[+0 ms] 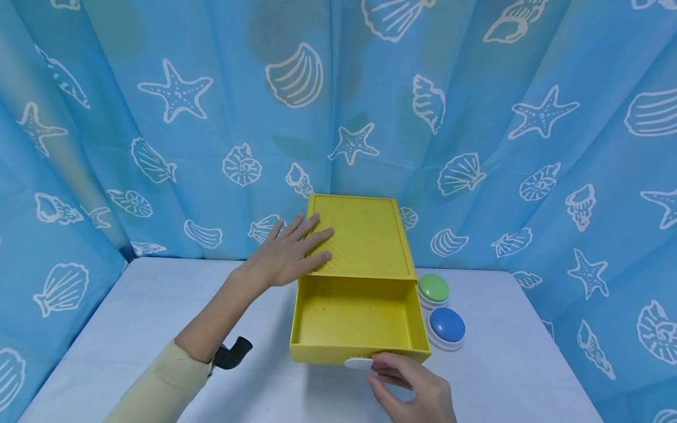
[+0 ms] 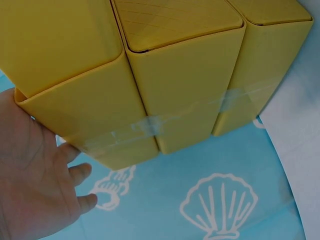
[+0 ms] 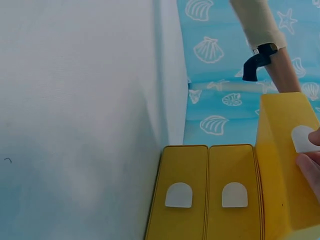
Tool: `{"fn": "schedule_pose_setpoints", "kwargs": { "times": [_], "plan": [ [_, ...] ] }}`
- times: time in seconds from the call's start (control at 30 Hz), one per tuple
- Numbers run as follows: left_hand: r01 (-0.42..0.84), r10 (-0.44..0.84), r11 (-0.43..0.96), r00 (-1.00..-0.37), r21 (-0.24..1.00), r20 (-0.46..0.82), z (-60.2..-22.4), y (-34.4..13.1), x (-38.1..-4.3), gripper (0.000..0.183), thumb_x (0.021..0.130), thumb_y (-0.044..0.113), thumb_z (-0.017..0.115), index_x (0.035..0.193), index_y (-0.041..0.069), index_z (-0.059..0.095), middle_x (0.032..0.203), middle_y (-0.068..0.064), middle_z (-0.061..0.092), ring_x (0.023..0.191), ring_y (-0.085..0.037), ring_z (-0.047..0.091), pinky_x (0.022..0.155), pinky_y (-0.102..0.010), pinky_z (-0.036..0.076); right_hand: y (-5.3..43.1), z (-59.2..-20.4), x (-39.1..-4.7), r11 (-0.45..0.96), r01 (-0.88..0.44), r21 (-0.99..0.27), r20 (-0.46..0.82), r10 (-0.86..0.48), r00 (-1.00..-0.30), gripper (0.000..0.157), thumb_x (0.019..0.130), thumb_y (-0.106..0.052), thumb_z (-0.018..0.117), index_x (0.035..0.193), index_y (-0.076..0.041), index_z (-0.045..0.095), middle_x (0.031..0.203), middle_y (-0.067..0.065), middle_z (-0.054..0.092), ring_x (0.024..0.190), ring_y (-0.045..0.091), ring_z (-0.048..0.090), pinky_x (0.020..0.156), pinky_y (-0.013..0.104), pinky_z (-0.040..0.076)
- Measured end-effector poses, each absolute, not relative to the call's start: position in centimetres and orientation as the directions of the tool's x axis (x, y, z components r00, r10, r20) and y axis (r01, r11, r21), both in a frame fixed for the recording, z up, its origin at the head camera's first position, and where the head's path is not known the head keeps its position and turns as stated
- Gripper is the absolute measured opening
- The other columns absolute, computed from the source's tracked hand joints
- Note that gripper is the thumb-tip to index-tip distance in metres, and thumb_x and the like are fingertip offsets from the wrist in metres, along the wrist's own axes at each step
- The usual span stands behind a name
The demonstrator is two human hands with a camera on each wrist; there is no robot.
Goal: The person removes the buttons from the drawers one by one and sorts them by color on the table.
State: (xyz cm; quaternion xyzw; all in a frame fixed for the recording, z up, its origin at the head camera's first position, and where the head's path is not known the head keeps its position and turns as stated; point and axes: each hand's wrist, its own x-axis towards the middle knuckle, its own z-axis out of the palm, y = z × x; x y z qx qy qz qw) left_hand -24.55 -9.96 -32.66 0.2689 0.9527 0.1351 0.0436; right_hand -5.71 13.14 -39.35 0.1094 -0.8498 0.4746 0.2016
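Note:
A yellow drawer cabinet (image 1: 365,235) stands on the white table, its top drawer (image 1: 359,311) pulled out toward me. My left hand (image 1: 282,252) rests on the left part of the cabinet's top with fingers spread; the left wrist view shows that hand (image 2: 37,175) at the cabinet's edge. At the drawer's front, my right hand (image 1: 415,385) pinches the white tab handle (image 1: 358,363) between thumb and fingers. Only the fingertips of this hand (image 3: 312,162) enter the right wrist view, on the same tab. Two lower drawers (image 3: 182,165) below it are closed, each with a white tab (image 3: 234,195).
Right of the cabinet, a green round push button (image 1: 433,288) and a blue one (image 1: 447,325) sit on white bases, close to the drawer's side. Clear tape (image 2: 150,125) runs across the cabinet's side. A blue shell-print curtain (image 1: 211,129) hangs behind the table (image 1: 185,294).

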Motion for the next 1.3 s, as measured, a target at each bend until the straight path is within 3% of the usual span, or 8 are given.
{"fn": "schedule_pose_setpoints", "kwargs": {
  "times": [0.6, 0.87, 1.3],
  "plan": [
    [0.493, 0.513, 0.823, -0.858, 0.281, 0.002, -32.7, -10.0, -24.5, 0.063, 0.105, 0.057, 0.03, 0.16, 0.024, 0.029, 0.166, -0.007, 0.008, 0.152, -0.032, 0.002, 0.118, -0.056, -0.003, 12.5, -40.0, -7.3, 0.615, -0.385, -0.688, 0.532, 0.066, -0.844, 0.034, 0.067, 0.004, 0.09, 0.086, -0.017, 0.07, 0.082, -0.017, 0.066, 0.071, -0.003, 0.064, 0.064, 0.018, 0.055],
    [0.494, 0.512, 0.827, -0.859, 0.268, 0.003, -32.6, -9.9, -24.3, 0.064, 0.105, 0.058, 0.03, 0.159, 0.024, 0.029, 0.166, -0.007, 0.01, 0.152, -0.031, 0.002, 0.118, -0.058, 0.0, 12.7, -40.4, -8.5, 0.641, -0.464, -0.612, 0.608, 0.005, -0.794, 0.033, 0.069, 0.003, 0.09, 0.091, -0.012, 0.071, 0.085, -0.011, 0.068, 0.074, 0.001, 0.066, 0.066, 0.017, 0.055],
    [0.485, 0.503, 0.831, -0.864, 0.272, 0.004, -32.7, -9.8, -24.3, 0.064, 0.105, 0.058, 0.03, 0.16, 0.025, 0.029, 0.166, -0.007, 0.009, 0.152, -0.032, 0.002, 0.118, -0.056, -0.003, 13.1, -40.7, -11.5, 0.605, -0.509, -0.612, 0.638, -0.002, -0.77, 0.028, 0.072, 0.001, 0.088, 0.091, -0.01, 0.071, 0.086, -0.007, 0.069, 0.076, 0.001, 0.067, 0.068, 0.018, 0.055]
  ]
}}
